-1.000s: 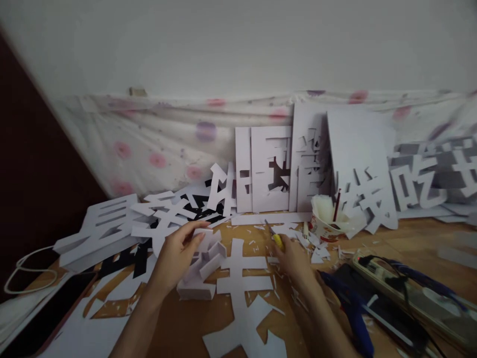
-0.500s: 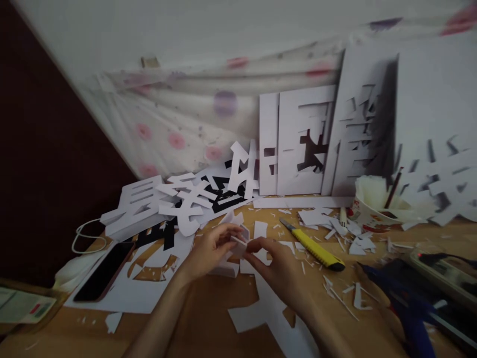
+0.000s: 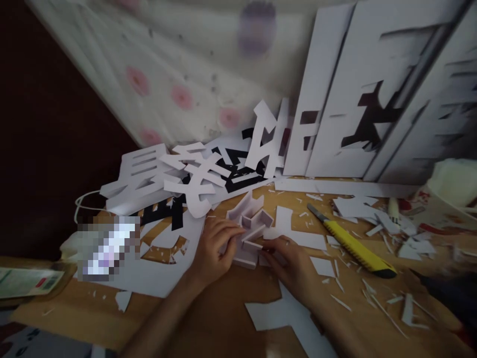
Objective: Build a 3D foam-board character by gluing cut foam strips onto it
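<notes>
A small white foam-board piece [image 3: 249, 259] with raised walls, like a hollow three-dimensional letter, sits on the table between my hands. My left hand [image 3: 217, 247] has its fingers and thumb closed on the piece's left side. From the right, my right hand [image 3: 288, 258] pinches the end of a short white strip [image 3: 254, 243] that forms part of the walls; its fingertips partly hide that end. Flat white cut-outs [image 3: 268, 315] lie under and in front of my right hand. To the right rests a yellow utility knife [image 3: 354, 246] with its blade out.
White and black cut-out letters [image 3: 197, 186] are heaped at the back left. A blurred-out phone [image 3: 112, 248] lies on a white sheet. Cut boards [image 3: 346, 119] lean against the wall. Scraps [image 3: 413, 246] and a paper bowl [image 3: 443, 201] are at right, near a dark blue tool [image 3: 447, 298].
The view has moved closer and lower. My hands have come down to the walled piece, and the strip raised between my fingers now lies against it. The phone's screen has lit up.
</notes>
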A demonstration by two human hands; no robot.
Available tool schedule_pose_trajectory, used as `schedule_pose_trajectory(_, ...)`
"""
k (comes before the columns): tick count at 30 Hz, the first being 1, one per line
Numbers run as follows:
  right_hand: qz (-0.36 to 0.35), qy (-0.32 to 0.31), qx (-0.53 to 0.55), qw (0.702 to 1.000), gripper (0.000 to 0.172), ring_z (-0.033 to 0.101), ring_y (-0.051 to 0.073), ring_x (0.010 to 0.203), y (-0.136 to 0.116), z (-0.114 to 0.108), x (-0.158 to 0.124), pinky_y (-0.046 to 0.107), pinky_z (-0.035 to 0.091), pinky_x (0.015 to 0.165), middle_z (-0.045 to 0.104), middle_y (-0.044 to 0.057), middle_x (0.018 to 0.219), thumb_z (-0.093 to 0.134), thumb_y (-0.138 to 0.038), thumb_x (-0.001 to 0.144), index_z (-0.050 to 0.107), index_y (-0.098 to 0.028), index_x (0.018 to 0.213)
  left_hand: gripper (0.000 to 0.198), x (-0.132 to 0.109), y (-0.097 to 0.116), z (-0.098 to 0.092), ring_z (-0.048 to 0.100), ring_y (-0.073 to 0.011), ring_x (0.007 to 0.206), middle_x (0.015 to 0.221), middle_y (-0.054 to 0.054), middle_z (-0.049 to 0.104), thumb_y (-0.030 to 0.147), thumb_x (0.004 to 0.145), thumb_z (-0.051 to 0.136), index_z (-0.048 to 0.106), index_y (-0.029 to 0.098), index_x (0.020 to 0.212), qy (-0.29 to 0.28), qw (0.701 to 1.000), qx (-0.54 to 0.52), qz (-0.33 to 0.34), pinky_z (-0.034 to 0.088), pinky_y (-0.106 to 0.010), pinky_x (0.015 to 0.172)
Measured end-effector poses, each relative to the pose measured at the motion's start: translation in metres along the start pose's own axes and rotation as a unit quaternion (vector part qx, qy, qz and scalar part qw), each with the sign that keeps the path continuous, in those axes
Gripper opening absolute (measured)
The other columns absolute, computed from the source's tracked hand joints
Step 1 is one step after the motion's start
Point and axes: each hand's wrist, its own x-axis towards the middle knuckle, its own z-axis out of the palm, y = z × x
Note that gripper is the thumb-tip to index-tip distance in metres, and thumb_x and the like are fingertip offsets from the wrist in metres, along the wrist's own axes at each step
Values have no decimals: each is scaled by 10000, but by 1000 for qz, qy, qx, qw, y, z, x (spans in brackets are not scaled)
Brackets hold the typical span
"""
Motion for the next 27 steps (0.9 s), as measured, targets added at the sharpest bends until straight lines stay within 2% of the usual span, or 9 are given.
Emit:
schedule_pose_trajectory(6, -38, 9, -15, 999, 155, 593, 180, 779, -1, -2, 1, 285, 461, 680, 661, 29, 839, 537, -112, 938, 623, -203, 1030, 445, -2, -4, -4, 619, -232, 967, 1045, -68, 712, 28, 792, 437, 684, 217, 1111, -40, 997, 26, 65, 446, -517, 951)
schedule_pose_trajectory(10, -29, 0, -14, 999, 191, 589, 186, 781, -2, -2, 1, 288, 466, 684, 659, 25, 827, 532, -116, 941, 635, -204, 1076, 479, -1, -2, -2, 610, -220, 951, 1041, -52, 712, 12, 776, 443, 697, 247, 1107, -39, 993, 49, 95, 448, -517, 948)
schedule_pose_trajectory(17, -44, 14, -44, 998, 163, 588, 199, 761, -1, 1, 4, 301, 475, 672, 663, 42, 802, 523, -127, 945, 663, -176, 1013, 414, -2, -3, 0, 601, -223, 940, 997, -57, 719, 19, 771, 472, 723, 228, 1024, -34, 992, 60, 106, 462, -508, 926)
schedule_pose_trajectory(27, -58, 11, -53, 997, 183, 576, 205, 787, 1, 1, 1, 312, 479, 693, 691, 39, 846, 550, -130, 944, 656, -195, 1077, 436, -5, -5, 1, 634, -222, 890, 880, -34, 750, 27, 754, 473, 715, 215, 1065, 1, 993, 77, 88, 448, -520, 951)
